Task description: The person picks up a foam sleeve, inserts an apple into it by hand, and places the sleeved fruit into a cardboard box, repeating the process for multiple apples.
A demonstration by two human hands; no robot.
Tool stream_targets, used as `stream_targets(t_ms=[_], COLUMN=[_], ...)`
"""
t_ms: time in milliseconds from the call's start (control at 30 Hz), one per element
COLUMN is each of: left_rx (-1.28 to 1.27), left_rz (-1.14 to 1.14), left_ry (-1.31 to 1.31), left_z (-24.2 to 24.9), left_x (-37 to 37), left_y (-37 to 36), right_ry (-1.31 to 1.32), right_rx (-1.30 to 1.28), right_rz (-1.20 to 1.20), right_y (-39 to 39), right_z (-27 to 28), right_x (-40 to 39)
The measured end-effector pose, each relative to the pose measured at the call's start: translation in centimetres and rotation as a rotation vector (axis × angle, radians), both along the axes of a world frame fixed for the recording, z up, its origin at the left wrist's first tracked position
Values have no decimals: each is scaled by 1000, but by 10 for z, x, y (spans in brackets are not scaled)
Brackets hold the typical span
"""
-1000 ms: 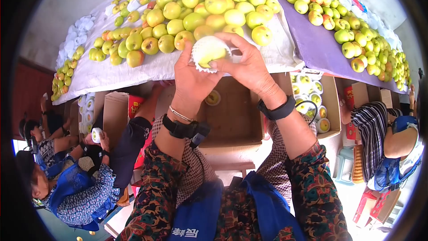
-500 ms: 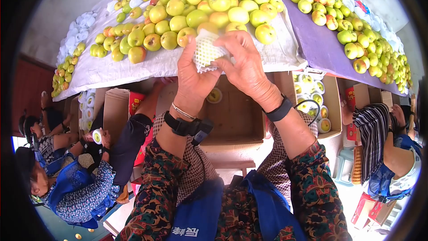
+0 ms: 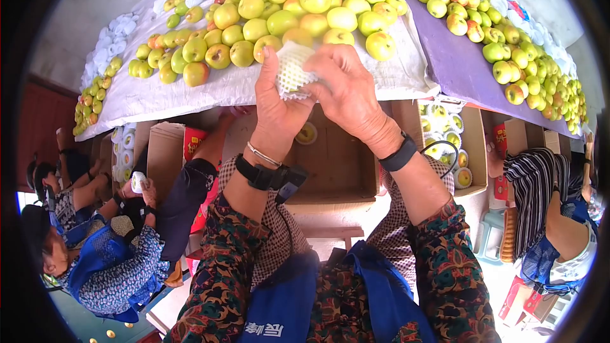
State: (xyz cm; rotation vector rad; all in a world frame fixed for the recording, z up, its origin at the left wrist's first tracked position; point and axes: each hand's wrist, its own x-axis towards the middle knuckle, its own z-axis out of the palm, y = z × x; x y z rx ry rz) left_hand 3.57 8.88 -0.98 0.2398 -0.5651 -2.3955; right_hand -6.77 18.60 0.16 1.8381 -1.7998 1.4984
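A white foam fruit net (image 3: 293, 71) is held up between my hands, just in front of the table's near edge. Yellow-green shows through its mesh. My left hand (image 3: 277, 114) cups the net from the left, thumb raised along its side. The fingers of my right hand (image 3: 351, 98) are bent in a pinch at the net's right edge, slightly blurred. Behind the net, green and reddish apples (image 3: 279, 23) lie heaped on a white cloth (image 3: 235, 89). Below my hands stands a cardboard box (image 3: 337, 168) with a netted apple (image 3: 306, 133) in it.
At right, another box (image 3: 478, 146) holds several netted apples. More apples (image 3: 508, 57) lie on a purple cloth (image 3: 438, 51), with white foam nets (image 3: 116, 35) piled at the far left. Co-workers sit on both sides; a left-hand person (image 3: 114, 254) holds a netted fruit (image 3: 138, 181).
My right fingers have shifted slightly at the net's edge, while my left hand keeps its hold. The co-worker at left has turned and raised the netted fruit a little.
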Motion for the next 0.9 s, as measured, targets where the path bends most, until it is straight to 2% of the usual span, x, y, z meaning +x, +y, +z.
stream_targets(t_ms=[133,200,267,333,500,567,867,900], left_rx=[-74,-100,-124,-232,-318,-324,-217,-94], left_rz=[54,71,90,214,209,204,56,-42], left_ry=[-31,-33,-36,-102,-207,-278,-21,-31], left_z=[-4,-1,5,13,5,3,6,10], left_x=[2,2,3,2,4,7,7,8], left_y=[-6,-7,-5,1,-14,-18,-20,-17], right_ry=[44,-251,-305,-361,-546,-536,-428,-448], right_rx=[-5,13,30,45,232,256,157,177], right_rz=[2,-21,18,57,207,228,260,253], right_y=[-1,-4,-2,-1,7,9,5,6], right_z=[1,2,11,11,18,21,10,11], right_x=[2,3,0,-5,-14,-12,-10,-10])
